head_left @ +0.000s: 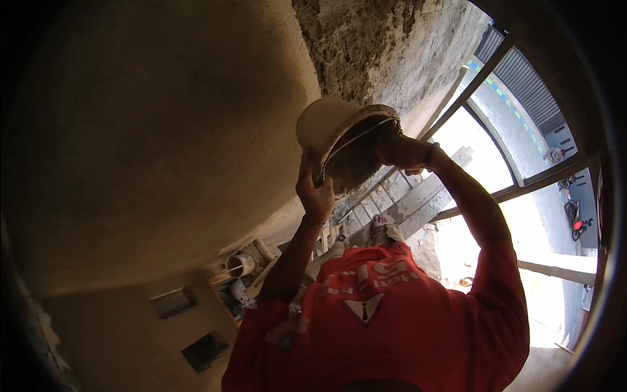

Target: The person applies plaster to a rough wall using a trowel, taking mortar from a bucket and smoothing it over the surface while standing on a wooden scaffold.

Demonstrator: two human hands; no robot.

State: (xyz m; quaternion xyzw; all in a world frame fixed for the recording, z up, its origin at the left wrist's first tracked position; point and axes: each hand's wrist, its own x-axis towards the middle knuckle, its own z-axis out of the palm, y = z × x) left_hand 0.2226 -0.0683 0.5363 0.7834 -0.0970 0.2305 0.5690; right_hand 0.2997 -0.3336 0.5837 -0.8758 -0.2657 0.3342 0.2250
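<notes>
A pale plastic bucket (326, 123) is held up and tilted, its open mouth turned toward me and to the right. Dark, rough mortar-like material (356, 163) shows inside and crusts the rim. My left hand (317, 196) grips the bucket's lower left edge, thumb at the rim and fingers up its outside. At the right side of the mouth is my right hand (406, 154), with a band on the wrist. Its fingers are curled and reach into the shadow of the bucket; what they hold is hidden.
A smooth plastered wall (176, 130) fills the left; rough bare wall (372, 52) lies beyond the bucket. My feet (380, 221) stand on planks (424, 202) high above the ground. A ladder-like frame (375, 201) is below. At right are beams (470, 98) and a parked motorcycle (575, 219).
</notes>
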